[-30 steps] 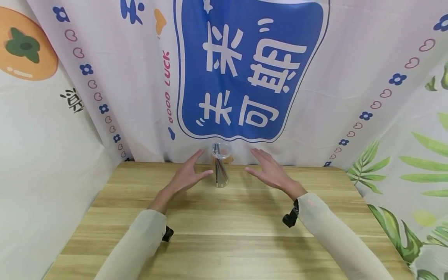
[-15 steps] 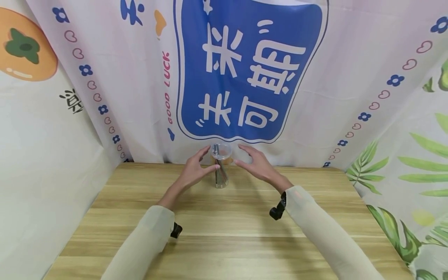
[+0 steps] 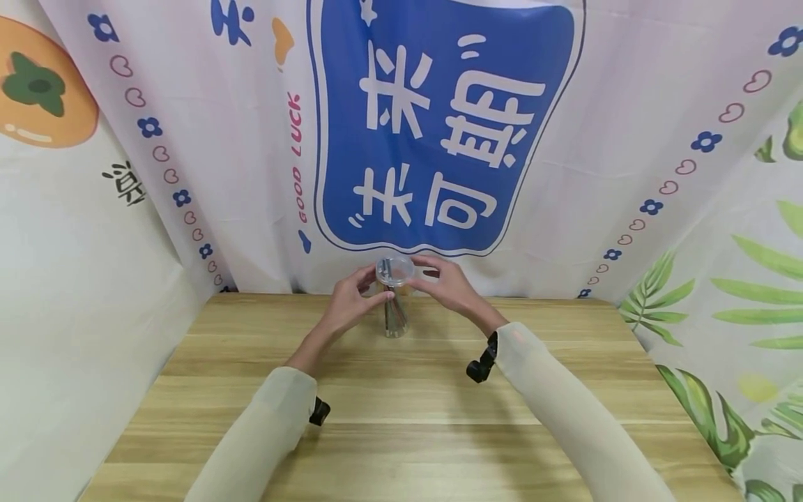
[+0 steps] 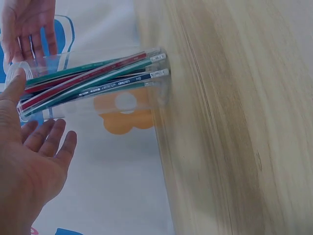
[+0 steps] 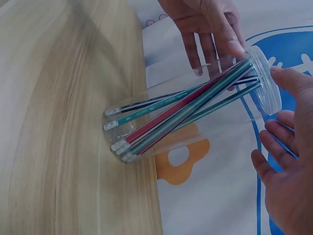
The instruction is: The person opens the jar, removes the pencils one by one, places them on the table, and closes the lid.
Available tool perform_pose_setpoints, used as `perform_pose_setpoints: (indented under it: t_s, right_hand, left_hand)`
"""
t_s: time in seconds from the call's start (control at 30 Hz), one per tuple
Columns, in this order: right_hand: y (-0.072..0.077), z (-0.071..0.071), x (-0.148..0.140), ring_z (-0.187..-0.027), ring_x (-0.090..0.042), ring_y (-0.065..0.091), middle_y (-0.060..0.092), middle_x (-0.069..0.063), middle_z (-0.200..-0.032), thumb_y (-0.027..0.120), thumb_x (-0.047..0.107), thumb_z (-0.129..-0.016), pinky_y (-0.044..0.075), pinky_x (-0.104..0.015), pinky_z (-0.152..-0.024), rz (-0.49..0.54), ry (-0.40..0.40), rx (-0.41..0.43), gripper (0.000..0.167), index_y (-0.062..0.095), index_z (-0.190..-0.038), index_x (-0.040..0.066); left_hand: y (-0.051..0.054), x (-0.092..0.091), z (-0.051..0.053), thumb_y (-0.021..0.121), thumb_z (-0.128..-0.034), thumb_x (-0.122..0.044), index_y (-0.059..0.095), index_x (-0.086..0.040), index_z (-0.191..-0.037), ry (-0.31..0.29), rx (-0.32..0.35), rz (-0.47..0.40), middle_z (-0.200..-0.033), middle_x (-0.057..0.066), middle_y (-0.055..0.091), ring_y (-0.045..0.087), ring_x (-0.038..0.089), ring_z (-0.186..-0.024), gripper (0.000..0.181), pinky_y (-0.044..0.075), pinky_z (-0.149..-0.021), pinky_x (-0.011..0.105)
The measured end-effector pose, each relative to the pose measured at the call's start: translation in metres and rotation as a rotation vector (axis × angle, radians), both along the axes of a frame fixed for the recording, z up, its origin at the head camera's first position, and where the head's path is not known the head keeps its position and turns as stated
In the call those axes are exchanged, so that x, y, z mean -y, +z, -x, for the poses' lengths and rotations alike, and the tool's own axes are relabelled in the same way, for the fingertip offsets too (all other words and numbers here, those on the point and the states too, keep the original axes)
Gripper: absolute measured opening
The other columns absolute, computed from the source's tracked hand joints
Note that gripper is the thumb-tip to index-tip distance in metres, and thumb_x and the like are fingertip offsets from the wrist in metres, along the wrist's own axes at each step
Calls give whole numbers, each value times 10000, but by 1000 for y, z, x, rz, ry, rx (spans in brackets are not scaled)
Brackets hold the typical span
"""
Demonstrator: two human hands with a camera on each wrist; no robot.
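A clear lidded jar (image 3: 395,317) holding several pencils (image 5: 181,107) stands upright at the table's back edge. My left hand (image 3: 348,300) holds the jar's upper part from the left, thumb across the front. In the left wrist view my left hand (image 4: 29,161) has its thumb over the jar (image 4: 83,105) near the lid, other fingers on the far side. From the right, my right hand (image 3: 448,284) reaches the clear lid (image 3: 395,270). The right wrist view shows my right hand (image 5: 293,142) with thumb and fingers spread beside the lid (image 5: 266,81); firm contact is unclear.
The wooden table (image 3: 389,418) extends toward me under both forearms. Behind the jar hangs a printed white and blue cloth (image 3: 539,237), close to the fingertips. More patterned cloth (image 3: 721,279) borders the right side, and a white sheet (image 3: 81,279) the left.
From the right, my right hand has come in to the jar's lid. My left hand has moved rightward to the jar and put its thumb over the front. The jar stays put.
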State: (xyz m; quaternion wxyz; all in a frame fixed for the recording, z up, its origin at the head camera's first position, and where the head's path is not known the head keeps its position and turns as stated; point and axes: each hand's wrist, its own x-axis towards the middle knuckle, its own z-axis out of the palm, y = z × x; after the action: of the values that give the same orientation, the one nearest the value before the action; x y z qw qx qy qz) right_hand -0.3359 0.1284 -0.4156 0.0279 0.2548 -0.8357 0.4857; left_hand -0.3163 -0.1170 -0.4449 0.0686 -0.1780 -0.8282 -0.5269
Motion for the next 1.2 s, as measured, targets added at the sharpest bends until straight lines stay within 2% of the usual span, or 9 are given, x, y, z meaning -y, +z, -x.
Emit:
perform_pose_setpoints:
  t_s: [0.13,0.23,0.57,0.67,0.83,1.07,1.2]
  right_hand:
    - [0,3,2,-1348,-333,605,646,-125,-1439,797,250,-972,506,-515,-1143,17,8,3,536,639,-1449,63]
    - [1,5,3,-1340,-346,616,639,-121,-1455,796,265,-971,528,-463,-1126,14,10,15,555,629,-1464,72]
    - [4,7,6,-1300,-382,649,633,-151,-1456,826,230,-943,577,-383,-1052,16,34,8,561,645,-1442,48]
    - [5,8,8,-1293,-360,657,656,-139,-1422,853,251,-922,578,-403,-1053,-6,22,-3,577,660,-1429,56]
    - [7,8,10,-1276,-355,668,677,-156,-1380,884,256,-893,565,-509,-1060,-14,15,-20,591,677,-1402,40]
    - [8,10,12,-1245,-392,681,691,-164,-1365,921,240,-852,579,-492,-1041,-15,1,-54,608,694,-1365,7]
    - [7,12,12,-1232,-397,687,696,-164,-1362,940,236,-827,566,-540,-1044,-3,-1,-72,617,705,-1348,3]
  left_hand:
    - [0,-1,1,863,-917,-216,557,-33,-1510,-7,-2,-34,-1447,201,641,624,373,-1339,692,506,-1140,514]
    - [0,-1,1,854,-924,-190,563,-16,-1499,-12,-2,-54,-1436,213,646,633,381,-1325,667,509,-1135,525]
    - [-1,-1,3,863,-910,-148,580,31,-1463,14,1,-73,-1391,247,663,659,400,-1284,646,541,-1099,507]
    - [0,-1,3,872,-898,-146,577,38,-1459,21,9,-79,-1388,253,662,663,397,-1279,660,552,-1088,482]
    - [0,-1,3,873,-892,-123,573,51,-1454,12,8,-103,-1381,264,662,670,404,-1266,661,570,-1061,456]
    - [-2,-1,6,867,-898,-124,581,22,-1451,0,21,-112,-1386,228,673,679,365,-1264,639,580,-1050,410]
    - [-1,-2,8,862,-902,-118,577,17,-1454,-4,25,-114,-1398,225,666,669,363,-1280,636,575,-1058,406]
